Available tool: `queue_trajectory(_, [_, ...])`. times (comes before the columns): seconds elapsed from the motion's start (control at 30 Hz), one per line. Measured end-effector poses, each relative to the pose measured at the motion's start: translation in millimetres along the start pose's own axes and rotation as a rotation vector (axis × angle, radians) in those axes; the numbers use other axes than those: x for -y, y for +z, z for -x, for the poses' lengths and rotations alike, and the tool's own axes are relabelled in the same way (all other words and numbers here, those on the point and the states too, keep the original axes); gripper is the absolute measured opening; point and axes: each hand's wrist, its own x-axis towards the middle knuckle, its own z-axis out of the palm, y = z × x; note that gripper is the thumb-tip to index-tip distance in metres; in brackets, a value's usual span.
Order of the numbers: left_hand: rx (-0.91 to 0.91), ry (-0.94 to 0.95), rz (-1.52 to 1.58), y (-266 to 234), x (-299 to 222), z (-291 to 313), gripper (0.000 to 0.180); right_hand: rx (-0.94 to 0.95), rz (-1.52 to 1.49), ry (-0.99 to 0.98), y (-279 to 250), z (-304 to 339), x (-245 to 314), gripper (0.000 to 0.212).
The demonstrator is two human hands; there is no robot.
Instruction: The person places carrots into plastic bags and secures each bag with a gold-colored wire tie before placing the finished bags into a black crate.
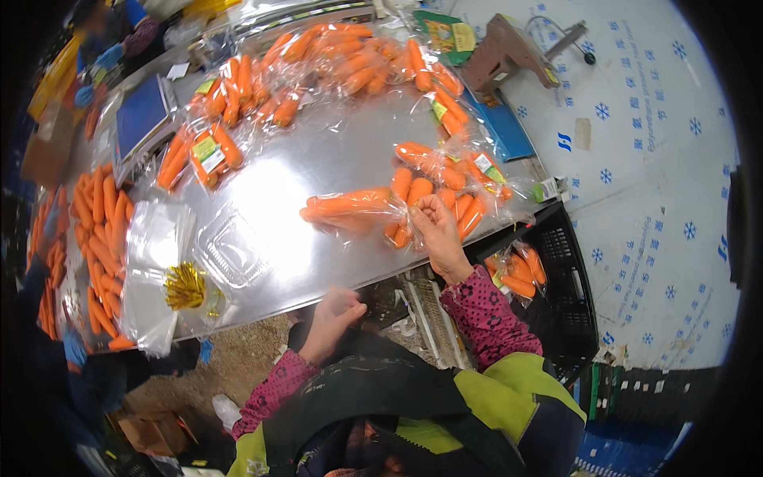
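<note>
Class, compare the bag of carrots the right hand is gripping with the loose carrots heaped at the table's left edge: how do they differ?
The bag of carrots is sealed in clear plastic; the loose carrots lie bare. The bag holds only a few carrots; the loose heap holds many. The right hand grips the bag's end; no hand touches the heap, and the left hand hangs below the table's edge. Both are orange carrots resting on the same steel table.

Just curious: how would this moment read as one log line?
right hand: pinching bag of carrots | left hand: at table edge, empty-looking
</note>
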Motion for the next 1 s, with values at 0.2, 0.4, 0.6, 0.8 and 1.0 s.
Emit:
queue_trajectory(0.2, [-0.200,1.039,-1.267,82.5,-93.2,-64.0,0.047,0.123,0.192,0.089,-34.6,39.2,-23.5,0.014])
queue_trajectory(0.4, [0.048,1.002,-1.205,85.8,-33.7,-145.2,0.011,-0.486,0.783,-0.236,-143.9,57.4,-19.9,0.022])
queue_trajectory(0.6, [0.116,0.881,-0.975,143.5,-120.1,-184.1,0.036,-0.693,1.485,-0.218,-233.5,38.3,7.7,0.116])
queue_trajectory(0.8, [0.358,0.632,-0.820,180.8,-117.4,-286.4,0.050,-0.432,0.944,-0.269,-209.8,-45.6,8.1,0.122])
queue_trajectory(1.0, [0.299,0.630,-1.018,192.4,-93.1,-283.9,0.028,-0.674,0.971,-0.562,-186.6,-64.9,-3.5,0.057])
